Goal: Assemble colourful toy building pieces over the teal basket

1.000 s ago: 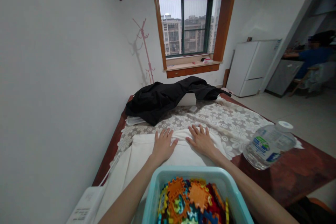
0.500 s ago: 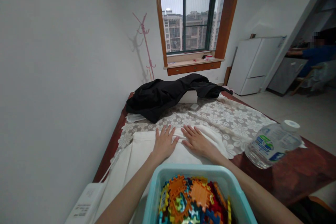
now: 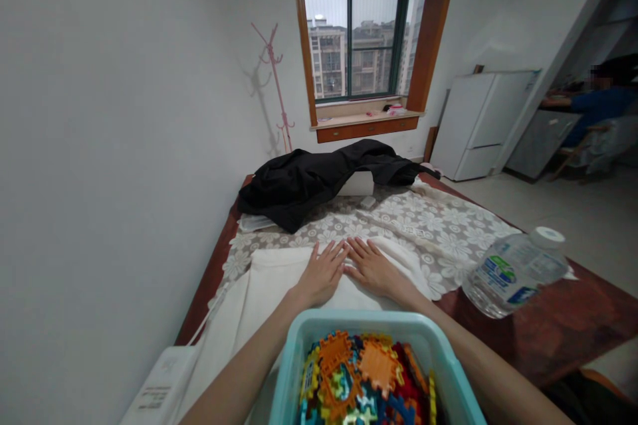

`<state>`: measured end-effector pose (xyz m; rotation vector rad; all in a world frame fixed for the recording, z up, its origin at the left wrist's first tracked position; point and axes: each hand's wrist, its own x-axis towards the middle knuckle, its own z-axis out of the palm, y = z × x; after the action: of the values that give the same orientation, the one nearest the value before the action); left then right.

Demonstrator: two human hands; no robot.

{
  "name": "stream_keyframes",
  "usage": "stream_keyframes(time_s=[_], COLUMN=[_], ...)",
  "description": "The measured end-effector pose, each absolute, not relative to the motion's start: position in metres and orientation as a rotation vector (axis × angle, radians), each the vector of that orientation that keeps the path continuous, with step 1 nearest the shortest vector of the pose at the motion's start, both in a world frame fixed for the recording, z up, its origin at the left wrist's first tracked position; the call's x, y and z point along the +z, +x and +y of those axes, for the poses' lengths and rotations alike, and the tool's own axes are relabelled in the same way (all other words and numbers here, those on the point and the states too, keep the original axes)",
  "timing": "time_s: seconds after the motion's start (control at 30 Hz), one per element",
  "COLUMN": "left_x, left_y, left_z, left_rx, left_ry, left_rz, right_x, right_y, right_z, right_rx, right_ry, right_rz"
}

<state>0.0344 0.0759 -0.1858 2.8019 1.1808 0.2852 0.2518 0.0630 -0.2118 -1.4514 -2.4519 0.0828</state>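
Observation:
My left hand [image 3: 321, 275] lies flat on a white cloth [image 3: 276, 272], palm down with fingers stretched forward. Beside it my right hand [image 3: 373, 270] rests flat on the same cloth, also holding nothing. The fingertips of both hands meet or nearly touch in the middle. Between my forearms stands a light blue plastic bin [image 3: 363, 319], close to my body. It holds many toothed, interlocking puzzle-like toy pieces [image 3: 379, 365] in orange, yellow, blue and red. The bin's near side is cut off by the picture's lower edge.
A large clear bottle [image 3: 513, 275] with a white cap stands at right on the dark red table [image 3: 583, 329]. Black fabric [image 3: 319, 179] lies over a white box [image 3: 357, 184] at the far end. A white device [image 3: 162, 378] sits at left. A person in blue [image 3: 605, 106] sits far right.
My left hand has slid a little to the right over the cloth, closing the gap to my right hand. My right hand stays nearly still.

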Motion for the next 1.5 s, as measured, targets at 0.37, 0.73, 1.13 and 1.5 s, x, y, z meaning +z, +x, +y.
stream_keyframes(time_s=[0.37,0.73,1.13,1.5], left_x=[-0.189,-0.196,-0.199,-0.190], left_y=[0.037,0.035,0.033,0.039], left_z=[0.075,0.078,0.081,0.082], left_rx=[0.329,0.331,0.321,0.287], left_ry=[2.780,2.806,2.838,2.783], left_rz=[1.266,1.264,1.239,1.240], right_x=[-0.208,-0.203,-0.185,-0.202], right_y=[0.252,0.254,0.265,0.359], right_z=[0.062,0.061,0.063,-0.181], right_rx=[0.129,0.148,0.276,0.031], right_ry=[-1.457,-1.417,-1.145,-1.168], right_rz=[-2.459,-2.439,-2.297,-0.696])
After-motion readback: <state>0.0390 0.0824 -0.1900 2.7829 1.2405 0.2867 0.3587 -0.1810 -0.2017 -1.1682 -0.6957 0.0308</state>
